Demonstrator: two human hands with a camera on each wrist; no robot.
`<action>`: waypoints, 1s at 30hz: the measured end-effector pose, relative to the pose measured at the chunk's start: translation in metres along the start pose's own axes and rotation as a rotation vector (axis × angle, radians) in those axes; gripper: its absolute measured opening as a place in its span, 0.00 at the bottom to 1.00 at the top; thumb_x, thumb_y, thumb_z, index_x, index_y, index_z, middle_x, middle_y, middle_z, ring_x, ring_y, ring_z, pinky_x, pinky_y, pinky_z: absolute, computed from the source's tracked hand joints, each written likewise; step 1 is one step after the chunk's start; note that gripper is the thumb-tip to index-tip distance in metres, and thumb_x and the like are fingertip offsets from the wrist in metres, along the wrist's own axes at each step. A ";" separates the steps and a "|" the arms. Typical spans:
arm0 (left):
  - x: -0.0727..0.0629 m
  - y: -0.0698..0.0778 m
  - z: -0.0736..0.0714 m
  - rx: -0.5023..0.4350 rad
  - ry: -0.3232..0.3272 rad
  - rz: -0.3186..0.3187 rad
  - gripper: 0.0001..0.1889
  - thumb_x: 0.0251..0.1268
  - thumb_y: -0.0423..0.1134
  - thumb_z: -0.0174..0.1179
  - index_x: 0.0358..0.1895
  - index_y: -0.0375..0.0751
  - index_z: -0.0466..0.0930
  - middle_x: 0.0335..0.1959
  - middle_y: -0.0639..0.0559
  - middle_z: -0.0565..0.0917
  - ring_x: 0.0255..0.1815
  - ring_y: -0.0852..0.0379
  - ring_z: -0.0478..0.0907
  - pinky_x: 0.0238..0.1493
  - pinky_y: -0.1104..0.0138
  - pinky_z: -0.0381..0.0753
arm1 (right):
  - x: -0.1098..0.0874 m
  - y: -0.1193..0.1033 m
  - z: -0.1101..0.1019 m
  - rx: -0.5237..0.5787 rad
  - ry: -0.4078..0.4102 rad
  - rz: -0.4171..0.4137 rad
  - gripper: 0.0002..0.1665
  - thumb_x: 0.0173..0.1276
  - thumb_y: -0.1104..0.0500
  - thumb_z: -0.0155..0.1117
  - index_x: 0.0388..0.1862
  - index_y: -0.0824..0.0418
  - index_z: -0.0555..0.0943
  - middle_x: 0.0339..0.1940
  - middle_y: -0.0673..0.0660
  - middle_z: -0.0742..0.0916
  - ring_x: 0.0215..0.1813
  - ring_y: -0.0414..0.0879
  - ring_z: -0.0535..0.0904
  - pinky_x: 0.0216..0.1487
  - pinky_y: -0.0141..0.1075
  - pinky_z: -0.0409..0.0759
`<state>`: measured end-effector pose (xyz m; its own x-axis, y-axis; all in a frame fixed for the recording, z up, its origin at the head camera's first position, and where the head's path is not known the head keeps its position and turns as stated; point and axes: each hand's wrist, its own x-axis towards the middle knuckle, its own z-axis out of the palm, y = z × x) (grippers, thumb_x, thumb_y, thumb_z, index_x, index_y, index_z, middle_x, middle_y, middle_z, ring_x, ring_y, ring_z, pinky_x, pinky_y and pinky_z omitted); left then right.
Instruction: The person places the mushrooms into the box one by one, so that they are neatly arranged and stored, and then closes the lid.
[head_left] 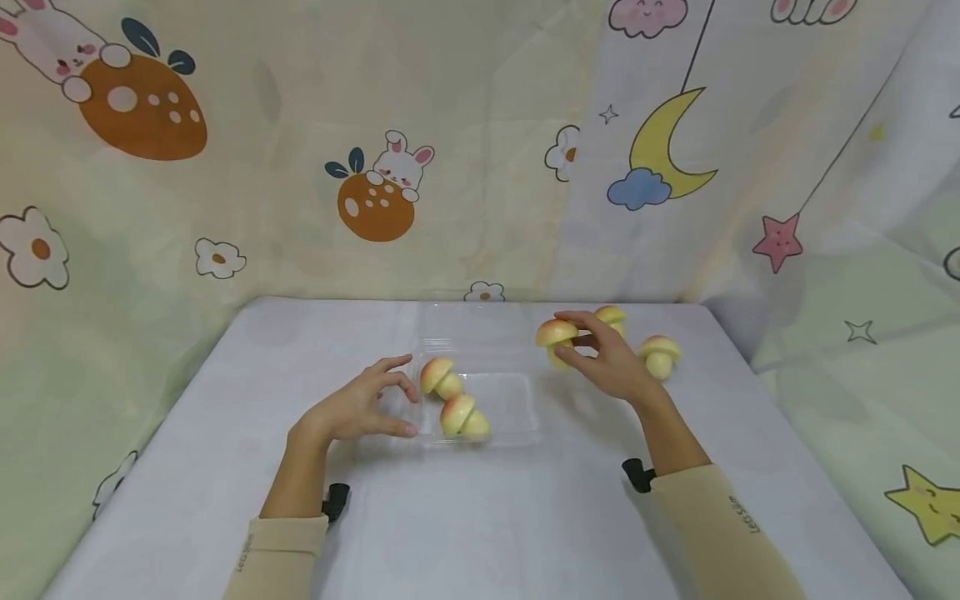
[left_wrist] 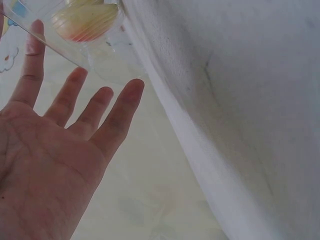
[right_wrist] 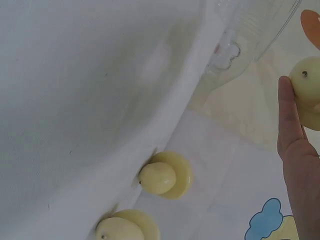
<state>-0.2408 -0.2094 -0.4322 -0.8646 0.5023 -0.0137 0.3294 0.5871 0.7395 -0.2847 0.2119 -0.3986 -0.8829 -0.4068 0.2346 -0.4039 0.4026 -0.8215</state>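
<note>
My right hand [head_left: 609, 360] pinches a toy mushroom [head_left: 556, 333] with a yellow and reddish cap, held up beside the clear plastic box [head_left: 510, 408]. In the right wrist view that held mushroom [right_wrist: 306, 82] shows its pale stem end at the right edge. Two more mushrooms lie tilted in the left part of the box, one mushroom [head_left: 441, 377] behind the other mushroom [head_left: 465, 417]. At the box's left side my left hand [head_left: 363, 404] has its fingers spread, fingertips right at the wall. The left wrist view shows this hand [left_wrist: 60, 130] with extended fingers.
Beyond my right hand stand two mushrooms, one mushroom [head_left: 611, 317] partly covered by the hand and another mushroom [head_left: 660, 357] farther right. The box's clear lid [head_left: 476, 325] lies opened toward the back. A white cloth covers the table [head_left: 465, 533], and a printed curtain [head_left: 480, 150] hangs behind.
</note>
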 end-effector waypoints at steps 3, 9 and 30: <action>0.000 0.000 0.001 -0.004 -0.006 0.000 0.25 0.50 0.54 0.80 0.47 0.48 0.83 0.83 0.45 0.53 0.81 0.35 0.51 0.72 0.38 0.67 | 0.002 -0.002 0.003 0.003 -0.007 0.005 0.31 0.75 0.57 0.66 0.74 0.54 0.70 0.70 0.56 0.77 0.64 0.60 0.79 0.53 0.32 0.84; 0.001 0.001 0.001 -0.002 -0.003 0.003 0.25 0.50 0.55 0.80 0.47 0.48 0.83 0.83 0.44 0.54 0.82 0.35 0.51 0.72 0.38 0.67 | 0.007 -0.004 0.009 0.034 -0.019 0.006 0.31 0.75 0.57 0.67 0.74 0.53 0.70 0.71 0.56 0.76 0.63 0.63 0.79 0.52 0.33 0.85; -0.002 0.000 -0.001 0.015 0.004 0.013 0.24 0.51 0.55 0.80 0.47 0.49 0.83 0.83 0.45 0.55 0.81 0.34 0.53 0.71 0.37 0.68 | 0.016 -0.011 0.034 0.103 -0.093 -0.029 0.31 0.73 0.60 0.68 0.73 0.53 0.72 0.69 0.56 0.78 0.58 0.59 0.81 0.50 0.37 0.86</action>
<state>-0.2399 -0.2111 -0.4314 -0.8617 0.5074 -0.0016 0.3461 0.5900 0.7295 -0.2862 0.1732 -0.4036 -0.8433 -0.4933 0.2134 -0.3976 0.3055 -0.8652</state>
